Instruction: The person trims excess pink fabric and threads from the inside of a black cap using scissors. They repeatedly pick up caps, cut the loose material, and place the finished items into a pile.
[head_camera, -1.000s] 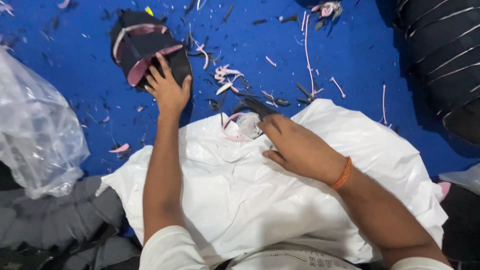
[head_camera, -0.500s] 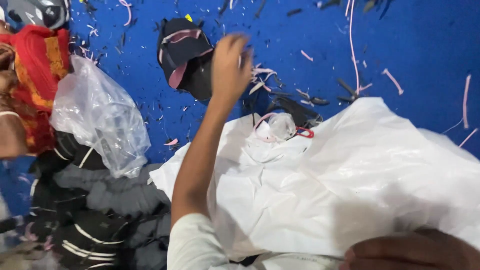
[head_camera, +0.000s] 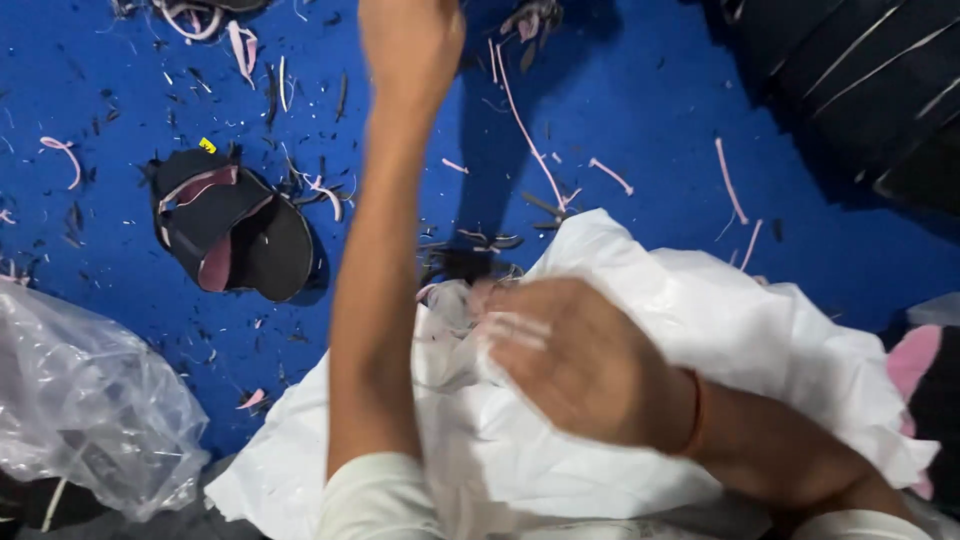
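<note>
A large white plastic bag (head_camera: 700, 330), crumpled and creased, lies across the person's lap over the blue floor (head_camera: 620, 110). The right hand (head_camera: 575, 360) rests on it, fingers curled around a bunched, clearer fold at its mouth, though blur hides the exact grip. The left hand (head_camera: 410, 40) is raised at the top edge, partly cut off; whether it holds anything cannot be told. A black-and-pink sandal upper (head_camera: 235, 235) lies well apart, among pink trimmings.

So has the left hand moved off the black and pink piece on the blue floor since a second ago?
Yes. The left hand now reaches well beyond the black and pink piece, near the frame's top edge, no longer touching it.
</note>
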